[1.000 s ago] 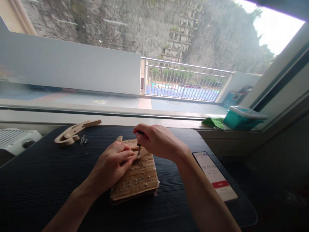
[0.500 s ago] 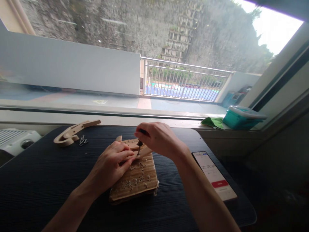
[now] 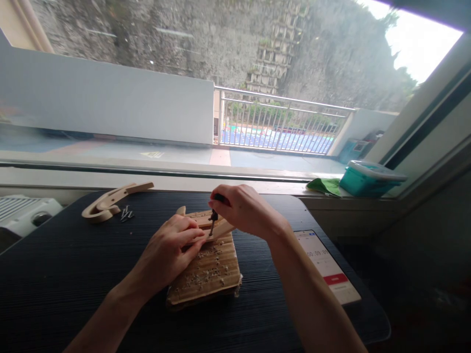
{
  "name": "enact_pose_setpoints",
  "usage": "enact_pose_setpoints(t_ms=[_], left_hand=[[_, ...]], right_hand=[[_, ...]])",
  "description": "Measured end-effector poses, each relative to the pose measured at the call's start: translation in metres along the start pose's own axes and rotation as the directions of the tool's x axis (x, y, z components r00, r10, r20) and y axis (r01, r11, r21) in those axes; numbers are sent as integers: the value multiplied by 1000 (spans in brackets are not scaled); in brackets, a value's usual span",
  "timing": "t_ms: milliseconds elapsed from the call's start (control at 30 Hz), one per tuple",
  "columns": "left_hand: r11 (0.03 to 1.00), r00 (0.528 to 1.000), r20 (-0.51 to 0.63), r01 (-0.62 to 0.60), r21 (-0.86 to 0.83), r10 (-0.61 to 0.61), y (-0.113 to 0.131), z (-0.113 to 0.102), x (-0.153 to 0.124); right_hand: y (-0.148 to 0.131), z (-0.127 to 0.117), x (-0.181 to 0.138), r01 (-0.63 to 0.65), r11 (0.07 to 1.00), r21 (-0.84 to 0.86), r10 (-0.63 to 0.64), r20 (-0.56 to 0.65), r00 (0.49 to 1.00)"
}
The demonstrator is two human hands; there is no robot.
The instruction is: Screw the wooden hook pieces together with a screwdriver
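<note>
My right hand (image 3: 243,208) is closed around the dark handle of a screwdriver (image 3: 213,218). The tool stands nearly upright, slightly tilted, its tip on a pale wooden piece (image 3: 223,227). Fingers of my left hand (image 3: 174,245) press and grip that wooden piece just left of the tip, hiding part of it. Under both lies a thick cardboard pad (image 3: 211,274), its face pitted with many small holes. Whether a screw sits under the tip is too small to tell.
On the black table (image 3: 91,264), a curved wooden part (image 3: 106,202) and several screws (image 3: 126,214) lie at the back left. A phone (image 3: 327,264) showing a timer lies right of my forearm. A teal box (image 3: 368,180) and a green cloth (image 3: 324,186) rest on the windowsill.
My right hand has shifted slightly right and turned a little at the wrist, still round the screwdriver. The left hand and the wooden piece look unmoved.
</note>
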State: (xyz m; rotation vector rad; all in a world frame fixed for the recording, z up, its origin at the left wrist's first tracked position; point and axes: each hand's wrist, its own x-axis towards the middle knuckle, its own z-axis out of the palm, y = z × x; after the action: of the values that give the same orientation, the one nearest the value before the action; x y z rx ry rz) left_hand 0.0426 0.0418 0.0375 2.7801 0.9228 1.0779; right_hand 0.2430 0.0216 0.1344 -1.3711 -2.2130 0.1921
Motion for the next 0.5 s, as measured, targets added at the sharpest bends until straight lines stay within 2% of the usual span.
enact_pose_setpoints(t_ms=[233, 367, 500], left_hand=[[1000, 1000, 7, 8, 10, -8, 0, -1, -1], [1000, 1000, 10, 11, 15, -11, 0, 0, -1], [1000, 1000, 8, -1, 21, 1, 0, 0, 0]], right_hand=[[-6, -1, -2, 0, 1000, -31, 0, 5, 1000], [-11, -2, -4, 43, 999, 28, -45, 60, 997], [-9, -3, -2, 33, 999, 41, -36, 69, 997]])
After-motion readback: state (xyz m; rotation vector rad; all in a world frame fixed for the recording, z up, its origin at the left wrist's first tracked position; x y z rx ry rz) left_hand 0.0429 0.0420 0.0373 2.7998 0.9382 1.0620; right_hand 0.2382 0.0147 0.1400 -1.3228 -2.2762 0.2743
